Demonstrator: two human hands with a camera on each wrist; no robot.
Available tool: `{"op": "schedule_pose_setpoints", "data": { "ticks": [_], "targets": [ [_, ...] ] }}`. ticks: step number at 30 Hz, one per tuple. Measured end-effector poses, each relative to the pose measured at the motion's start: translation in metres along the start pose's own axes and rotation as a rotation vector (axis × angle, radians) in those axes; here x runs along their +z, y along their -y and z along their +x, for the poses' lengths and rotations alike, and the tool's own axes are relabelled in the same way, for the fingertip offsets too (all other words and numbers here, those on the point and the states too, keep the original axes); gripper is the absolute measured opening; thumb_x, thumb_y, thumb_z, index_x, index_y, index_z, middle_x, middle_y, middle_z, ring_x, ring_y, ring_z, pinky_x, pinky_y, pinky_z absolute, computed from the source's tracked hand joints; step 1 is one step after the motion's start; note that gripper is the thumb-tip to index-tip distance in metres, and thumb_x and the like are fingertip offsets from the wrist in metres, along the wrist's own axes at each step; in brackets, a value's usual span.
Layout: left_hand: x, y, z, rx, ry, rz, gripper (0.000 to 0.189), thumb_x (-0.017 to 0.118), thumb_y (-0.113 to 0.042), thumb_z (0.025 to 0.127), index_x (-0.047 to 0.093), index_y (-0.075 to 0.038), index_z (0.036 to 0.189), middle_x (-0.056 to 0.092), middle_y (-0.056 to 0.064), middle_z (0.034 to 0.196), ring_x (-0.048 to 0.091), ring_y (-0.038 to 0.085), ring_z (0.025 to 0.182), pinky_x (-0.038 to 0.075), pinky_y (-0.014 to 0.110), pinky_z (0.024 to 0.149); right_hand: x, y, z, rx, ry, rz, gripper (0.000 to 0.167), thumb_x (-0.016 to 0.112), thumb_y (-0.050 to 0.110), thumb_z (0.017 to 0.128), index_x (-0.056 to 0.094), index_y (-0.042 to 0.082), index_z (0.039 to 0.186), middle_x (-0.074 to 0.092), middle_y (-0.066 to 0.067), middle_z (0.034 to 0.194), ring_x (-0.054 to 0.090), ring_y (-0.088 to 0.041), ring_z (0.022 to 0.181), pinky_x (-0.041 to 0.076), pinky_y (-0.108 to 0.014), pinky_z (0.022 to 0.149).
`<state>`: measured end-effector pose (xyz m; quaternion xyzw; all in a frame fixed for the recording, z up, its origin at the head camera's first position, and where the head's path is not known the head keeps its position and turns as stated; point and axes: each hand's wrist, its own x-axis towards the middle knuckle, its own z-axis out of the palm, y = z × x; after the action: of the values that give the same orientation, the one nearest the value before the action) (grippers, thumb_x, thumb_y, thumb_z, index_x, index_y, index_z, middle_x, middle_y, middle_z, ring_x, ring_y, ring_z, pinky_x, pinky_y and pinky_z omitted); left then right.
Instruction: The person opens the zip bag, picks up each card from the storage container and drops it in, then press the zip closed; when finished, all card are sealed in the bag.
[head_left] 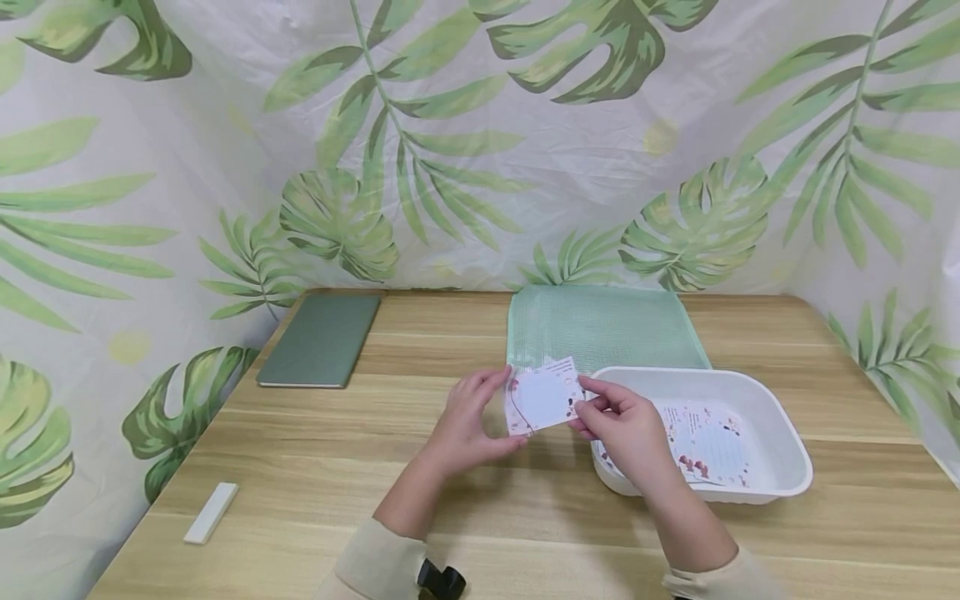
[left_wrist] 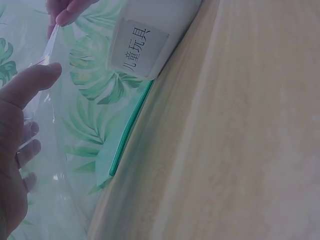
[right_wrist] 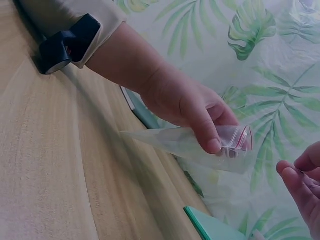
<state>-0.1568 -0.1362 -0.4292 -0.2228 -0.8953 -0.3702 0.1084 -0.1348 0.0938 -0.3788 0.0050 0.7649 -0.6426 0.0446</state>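
Observation:
My left hand [head_left: 468, 421] holds a clear zip bag [right_wrist: 210, 155] between thumb and fingers, its red-lined mouth toward the right hand. In the head view a small printed note card [head_left: 543, 396] overlaps the bag, and the bag's red line curves across the card's left part. With thumb and fingertips, my right hand [head_left: 622, 421] pinches the card's right edge, above the left rim of a white plastic bin [head_left: 780, 433]. Several larger printed sheets [head_left: 708, 446] with pink and red drawings lie in the bin. The left wrist view shows a label [left_wrist: 142, 47] on its side.
A green mesh pouch [head_left: 607, 325] lies flat behind the bin, partly covered by it. At the back left is a dark green notebook [head_left: 322, 340]. A small white bar [head_left: 212, 512] sits at the front left of the wooden table [head_left: 315, 467]. Leaf-patterned cloth [head_left: 450, 108] hangs around the table.

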Motion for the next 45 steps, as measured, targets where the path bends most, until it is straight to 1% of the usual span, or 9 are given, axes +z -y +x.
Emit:
{"op": "schedule_pose_setpoints", "data": {
  "ticks": [7,13,21,25,30,33,36,41,45],
  "targets": [
    [-0.002,0.001,-0.001,-0.020,0.005,-0.026,0.096,0.089,-0.029,0.064,0.045,-0.008,0.146,0.051,0.014,0.138,0.044,0.034,0.129,0.036,0.054,0.108,-0.003,-0.001,0.001,-0.033,0.065,-0.029,0.041,0.064,0.003,0.091,0.059,-0.002,0.131,0.066,-0.009,0.087,0.070,-0.004,0.074,0.058,-0.025,0.073],
    [-0.002,0.001,-0.002,-0.009,0.027,-0.044,0.099,0.089,-0.032,0.063,0.043,-0.011,0.148,0.050,0.011,0.139,0.045,0.029,0.128,0.039,0.052,0.106,-0.005,-0.003,0.002,-0.070,0.094,-0.046,0.041,0.065,0.004,0.090,0.060,-0.005,0.129,0.067,-0.012,0.089,0.070,-0.005,0.073,0.058,-0.025,0.072],
    [-0.001,-0.001,-0.002,0.010,0.029,-0.077,0.095,0.088,-0.029,0.065,0.044,-0.008,0.146,0.049,0.011,0.137,0.046,0.025,0.123,0.047,0.043,0.098,0.011,-0.011,0.003,-0.076,0.103,-0.018,0.035,0.069,0.005,0.088,0.065,-0.006,0.121,0.069,-0.012,0.086,0.068,-0.003,0.071,0.057,-0.022,0.070],
    [0.000,0.000,-0.002,0.014,0.020,-0.072,0.092,0.087,-0.028,0.066,0.046,-0.008,0.146,0.050,0.012,0.136,0.046,0.027,0.124,0.047,0.042,0.097,0.019,-0.018,0.005,-0.108,0.103,-0.068,0.031,0.070,0.008,0.088,0.069,-0.002,0.117,0.069,-0.012,0.084,0.067,-0.005,0.070,0.057,-0.022,0.068],
    [0.000,0.001,-0.002,0.017,0.010,-0.067,0.091,0.087,-0.028,0.066,0.046,-0.009,0.145,0.051,0.012,0.136,0.046,0.026,0.123,0.047,0.042,0.095,0.025,-0.023,0.006,-0.150,0.157,-0.150,0.028,0.067,0.012,0.091,0.069,0.005,0.118,0.071,-0.012,0.098,0.068,-0.009,0.074,0.057,-0.022,0.069],
    [0.001,0.001,-0.002,0.010,0.011,-0.071,0.091,0.087,-0.028,0.066,0.046,-0.011,0.146,0.051,0.011,0.136,0.046,0.025,0.123,0.047,0.041,0.094,0.028,-0.024,0.005,-0.154,0.194,-0.166,0.028,0.065,0.013,0.093,0.069,0.005,0.119,0.071,-0.011,0.102,0.069,-0.012,0.077,0.056,-0.021,0.070],
    [0.001,0.001,-0.002,0.011,0.014,-0.071,0.091,0.087,-0.028,0.066,0.046,-0.011,0.146,0.051,0.011,0.136,0.046,0.025,0.123,0.048,0.040,0.094,0.030,-0.025,0.006,-0.159,0.217,-0.179,0.028,0.064,0.014,0.094,0.069,0.004,0.120,0.072,-0.012,0.100,0.069,-0.014,0.078,0.056,-0.020,0.070],
    [0.001,0.000,-0.002,0.018,0.015,-0.068,0.092,0.087,-0.029,0.066,0.046,-0.010,0.146,0.051,0.011,0.136,0.046,0.025,0.123,0.048,0.041,0.095,0.024,-0.024,0.006,-0.176,0.210,-0.191,0.031,0.064,0.016,0.094,0.067,0.003,0.121,0.071,-0.014,0.096,0.068,-0.013,0.076,0.056,-0.021,0.069],
    [0.001,-0.001,-0.003,0.012,0.010,-0.079,0.093,0.088,-0.029,0.066,0.045,-0.010,0.147,0.050,0.011,0.136,0.046,0.026,0.123,0.047,0.042,0.095,0.003,-0.017,0.009,-0.205,0.149,-0.221,0.031,0.064,0.016,0.094,0.066,0.002,0.122,0.069,-0.019,0.095,0.065,-0.009,0.075,0.055,-0.022,0.069]
  ]
}}
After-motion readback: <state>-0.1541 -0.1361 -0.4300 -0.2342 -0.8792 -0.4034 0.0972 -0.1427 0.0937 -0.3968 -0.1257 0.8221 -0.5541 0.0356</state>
